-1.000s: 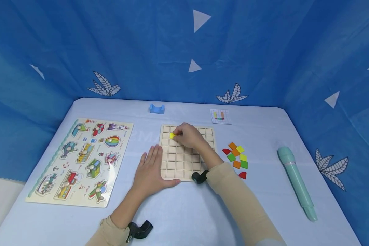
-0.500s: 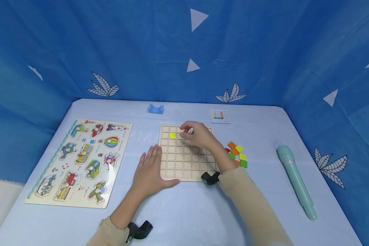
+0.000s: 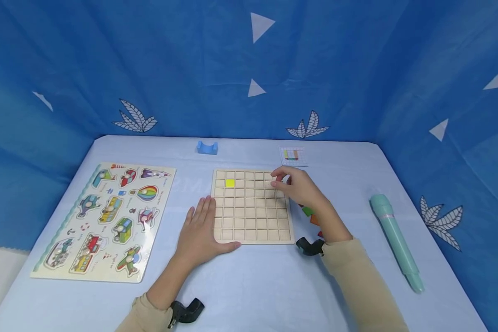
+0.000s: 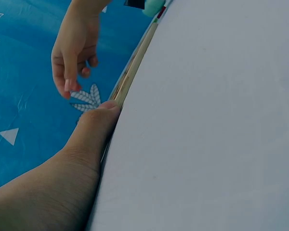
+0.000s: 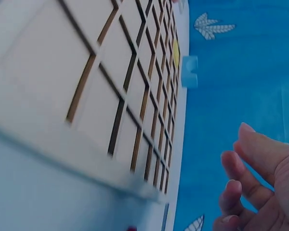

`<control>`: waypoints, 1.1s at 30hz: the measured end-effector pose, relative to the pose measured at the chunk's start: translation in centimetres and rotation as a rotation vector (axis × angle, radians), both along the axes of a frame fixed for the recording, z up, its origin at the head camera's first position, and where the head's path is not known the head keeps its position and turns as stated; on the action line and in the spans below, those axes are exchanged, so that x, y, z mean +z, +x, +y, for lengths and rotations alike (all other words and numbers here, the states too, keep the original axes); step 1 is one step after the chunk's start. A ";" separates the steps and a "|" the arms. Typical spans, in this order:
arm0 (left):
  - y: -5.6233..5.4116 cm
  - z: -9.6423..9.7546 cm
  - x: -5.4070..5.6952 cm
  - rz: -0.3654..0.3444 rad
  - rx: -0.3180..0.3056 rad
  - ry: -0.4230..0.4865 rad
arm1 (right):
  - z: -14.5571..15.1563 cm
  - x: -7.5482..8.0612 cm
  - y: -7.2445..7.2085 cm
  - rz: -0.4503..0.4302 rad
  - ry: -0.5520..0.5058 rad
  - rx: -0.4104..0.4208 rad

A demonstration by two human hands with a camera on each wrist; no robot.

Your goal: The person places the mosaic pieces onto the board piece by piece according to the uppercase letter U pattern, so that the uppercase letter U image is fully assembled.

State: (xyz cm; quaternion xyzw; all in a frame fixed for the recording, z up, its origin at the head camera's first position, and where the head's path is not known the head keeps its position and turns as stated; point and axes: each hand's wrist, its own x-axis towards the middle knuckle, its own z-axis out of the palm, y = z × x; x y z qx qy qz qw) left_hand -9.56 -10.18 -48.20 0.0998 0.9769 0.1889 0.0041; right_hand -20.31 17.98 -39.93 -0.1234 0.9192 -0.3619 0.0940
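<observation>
One yellow tile (image 3: 230, 183) sits in the grid board (image 3: 252, 206).
Left hand (image 3: 200, 230) lies flat, pinning the board's edge; right hand (image 3: 299, 187) hovers over its far corner, fingers loosely curled, empty.

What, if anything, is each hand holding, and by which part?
Neither hand holds anything. The left hand lies flat on the table, its thumb against the grid board at the near left corner. The right hand hangs empty above the board's far right corner.

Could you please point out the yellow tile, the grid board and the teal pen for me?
yellow tile (image 3: 230, 183), head view, tile's centre.
grid board (image 3: 249, 216), head view, bare cells mid-board.
teal pen (image 3: 392, 235), head view, middle of barrel.
</observation>
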 end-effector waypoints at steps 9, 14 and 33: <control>0.1 -0.3 -0.3 0.006 -0.003 0.011 | 4.0 -0.1 1.0 -0.037 0.037 -0.121; 0.2 -0.2 -0.2 0.010 -0.003 0.010 | 6.2 -0.3 1.5 -0.037 0.052 -0.177; 0.1 -0.1 -0.3 0.002 -0.004 0.011 | 10.8 -2.0 2.6 0.000 0.061 -0.256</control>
